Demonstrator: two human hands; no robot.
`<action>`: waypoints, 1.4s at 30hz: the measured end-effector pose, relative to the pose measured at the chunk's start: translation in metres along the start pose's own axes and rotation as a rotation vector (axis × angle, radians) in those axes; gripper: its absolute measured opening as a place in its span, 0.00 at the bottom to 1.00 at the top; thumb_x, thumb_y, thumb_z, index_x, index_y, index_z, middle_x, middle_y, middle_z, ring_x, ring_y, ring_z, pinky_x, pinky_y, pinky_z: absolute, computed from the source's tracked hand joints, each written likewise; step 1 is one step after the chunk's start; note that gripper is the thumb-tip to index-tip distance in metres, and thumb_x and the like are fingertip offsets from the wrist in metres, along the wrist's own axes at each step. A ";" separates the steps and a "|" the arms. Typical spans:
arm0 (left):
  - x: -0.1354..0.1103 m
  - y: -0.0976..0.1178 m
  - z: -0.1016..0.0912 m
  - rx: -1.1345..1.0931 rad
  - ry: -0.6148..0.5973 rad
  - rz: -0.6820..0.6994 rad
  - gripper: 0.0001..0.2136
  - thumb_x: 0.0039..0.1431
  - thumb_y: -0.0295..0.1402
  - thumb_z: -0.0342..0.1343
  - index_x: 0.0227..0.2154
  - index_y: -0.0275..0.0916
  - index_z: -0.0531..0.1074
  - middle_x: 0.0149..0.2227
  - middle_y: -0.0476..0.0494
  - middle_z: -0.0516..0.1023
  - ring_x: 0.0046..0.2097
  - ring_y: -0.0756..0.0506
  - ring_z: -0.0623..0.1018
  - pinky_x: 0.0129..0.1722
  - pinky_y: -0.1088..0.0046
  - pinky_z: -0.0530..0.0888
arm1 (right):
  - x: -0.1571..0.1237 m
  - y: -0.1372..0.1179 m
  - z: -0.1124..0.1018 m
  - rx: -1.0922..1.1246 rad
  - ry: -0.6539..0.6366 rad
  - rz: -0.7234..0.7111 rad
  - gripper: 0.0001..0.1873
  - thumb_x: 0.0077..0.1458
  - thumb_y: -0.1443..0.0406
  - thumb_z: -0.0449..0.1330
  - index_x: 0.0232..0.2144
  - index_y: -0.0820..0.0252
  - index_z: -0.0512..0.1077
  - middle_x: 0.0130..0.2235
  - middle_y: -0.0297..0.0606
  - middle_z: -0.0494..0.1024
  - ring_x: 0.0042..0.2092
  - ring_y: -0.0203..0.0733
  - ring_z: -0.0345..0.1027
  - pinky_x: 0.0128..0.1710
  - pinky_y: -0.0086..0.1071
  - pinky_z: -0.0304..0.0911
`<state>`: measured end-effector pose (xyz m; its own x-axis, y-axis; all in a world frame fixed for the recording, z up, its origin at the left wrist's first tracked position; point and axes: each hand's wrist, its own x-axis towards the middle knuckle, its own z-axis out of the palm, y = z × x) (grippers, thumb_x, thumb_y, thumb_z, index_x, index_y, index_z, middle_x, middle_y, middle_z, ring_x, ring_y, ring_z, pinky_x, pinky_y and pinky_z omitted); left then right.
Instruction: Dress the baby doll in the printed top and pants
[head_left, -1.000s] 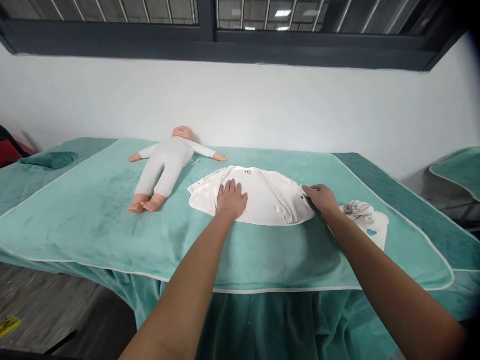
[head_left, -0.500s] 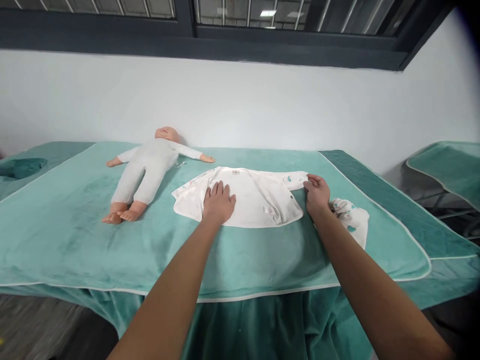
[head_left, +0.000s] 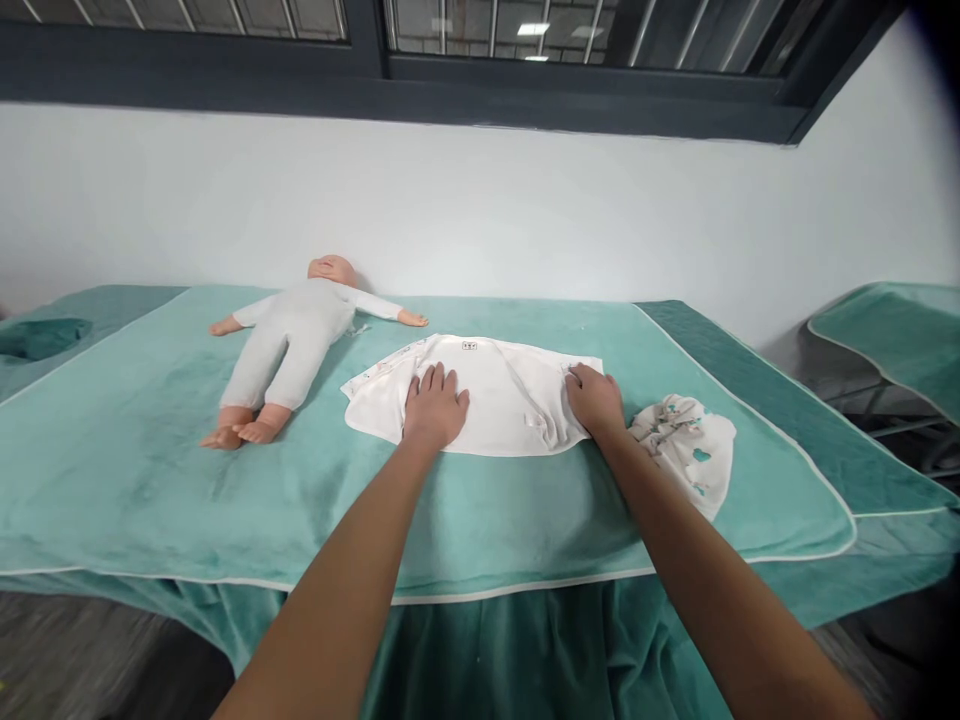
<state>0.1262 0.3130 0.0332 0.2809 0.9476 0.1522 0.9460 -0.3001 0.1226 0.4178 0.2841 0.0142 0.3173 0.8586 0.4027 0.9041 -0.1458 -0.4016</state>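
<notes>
A white baby garment point(head_left: 491, 395) lies flat on a teal towel point(head_left: 187, 450) covering the table. My left hand point(head_left: 435, 405) rests flat on the garment's left half, fingers stretched out. On the garment's right edge lies my right hand point(head_left: 595, 398), pressing a folded-in part down; its fingers look flat, with nothing held. A baby doll point(head_left: 289, 340) in a pale suit lies on its back to the left, near the wall.
A second small white garment with teal prints point(head_left: 686, 445) is crumpled to the right of my right arm. A dark teal cloth point(head_left: 37, 335) sits at far left. Another teal-covered table point(head_left: 892, 335) stands at the right. The towel's front edge hangs over the table.
My right hand has carried the garment's right side inward, folding it over the body, and now lies on it. The left hand has stayed in place.
</notes>
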 end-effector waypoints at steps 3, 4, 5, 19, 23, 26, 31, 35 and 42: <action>0.000 0.000 0.000 -0.002 0.005 0.003 0.30 0.67 0.45 0.32 0.66 0.36 0.56 0.71 0.39 0.50 0.71 0.41 0.50 0.69 0.54 0.48 | -0.001 0.001 0.004 -0.031 0.007 0.081 0.21 0.61 0.65 0.46 0.49 0.63 0.74 0.57 0.53 0.72 0.61 0.50 0.62 0.62 0.51 0.49; -0.001 0.000 0.000 -0.004 0.006 0.003 0.30 0.67 0.45 0.33 0.66 0.36 0.56 0.71 0.39 0.51 0.71 0.41 0.50 0.69 0.54 0.49 | -0.001 0.002 0.004 -0.038 0.008 0.094 0.22 0.61 0.66 0.46 0.50 0.63 0.74 0.59 0.53 0.71 0.62 0.51 0.61 0.62 0.52 0.49; -0.001 0.000 0.000 -0.005 0.008 0.002 0.30 0.67 0.45 0.33 0.66 0.37 0.56 0.71 0.39 0.51 0.71 0.41 0.51 0.69 0.54 0.49 | -0.001 0.003 0.004 -0.040 0.007 0.101 0.22 0.61 0.66 0.46 0.51 0.63 0.73 0.60 0.53 0.70 0.63 0.51 0.60 0.62 0.53 0.48; -0.006 0.002 0.005 0.001 0.095 0.007 0.27 0.68 0.42 0.35 0.64 0.37 0.60 0.70 0.39 0.55 0.70 0.40 0.54 0.68 0.53 0.51 | -0.028 -0.126 0.013 -0.040 -0.235 -0.463 0.27 0.65 0.64 0.44 0.63 0.70 0.61 0.69 0.51 0.54 0.70 0.51 0.43 0.67 0.47 0.41; -0.018 0.002 0.001 -0.032 0.167 0.008 0.22 0.69 0.35 0.36 0.59 0.39 0.66 0.66 0.42 0.64 0.68 0.43 0.60 0.67 0.59 0.54 | -0.023 -0.164 0.046 -0.018 -0.419 -0.459 0.29 0.68 0.62 0.37 0.66 0.68 0.56 0.70 0.46 0.53 0.71 0.47 0.43 0.68 0.45 0.41; -0.038 0.005 -0.005 -0.085 0.226 -0.017 0.18 0.68 0.32 0.40 0.53 0.39 0.70 0.59 0.40 0.72 0.61 0.42 0.68 0.62 0.60 0.61 | -0.009 -0.171 0.063 -0.031 -0.437 -0.436 0.31 0.68 0.59 0.36 0.67 0.69 0.54 0.71 0.46 0.49 0.71 0.47 0.41 0.68 0.46 0.39; -0.079 0.014 -0.010 -0.103 0.302 -0.060 0.12 0.66 0.33 0.44 0.34 0.40 0.73 0.39 0.42 0.77 0.44 0.41 0.73 0.45 0.59 0.67 | 0.012 -0.178 0.078 -0.066 -0.479 -0.422 0.34 0.68 0.55 0.37 0.68 0.71 0.50 0.71 0.46 0.44 0.72 0.48 0.37 0.69 0.46 0.37; -0.095 0.018 -0.006 -0.106 0.330 -0.042 0.14 0.67 0.34 0.44 0.30 0.40 0.72 0.32 0.42 0.76 0.40 0.41 0.73 0.45 0.58 0.65 | 0.020 -0.190 0.087 -0.100 -0.481 -0.419 0.36 0.67 0.54 0.37 0.68 0.74 0.48 0.72 0.49 0.42 0.72 0.51 0.35 0.69 0.47 0.36; -0.097 0.015 0.000 -0.164 0.385 -0.062 0.15 0.68 0.33 0.44 0.27 0.41 0.70 0.30 0.43 0.76 0.38 0.43 0.74 0.42 0.61 0.64 | -0.001 -0.228 0.091 -0.087 -0.469 -0.560 0.34 0.67 0.58 0.39 0.67 0.77 0.51 0.70 0.54 0.49 0.71 0.52 0.39 0.68 0.45 0.38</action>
<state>0.1137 0.2169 0.0207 0.1137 0.8635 0.4913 0.9121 -0.2867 0.2930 0.1856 0.3612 0.0304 -0.3367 0.9331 0.1264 0.9205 0.3544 -0.1646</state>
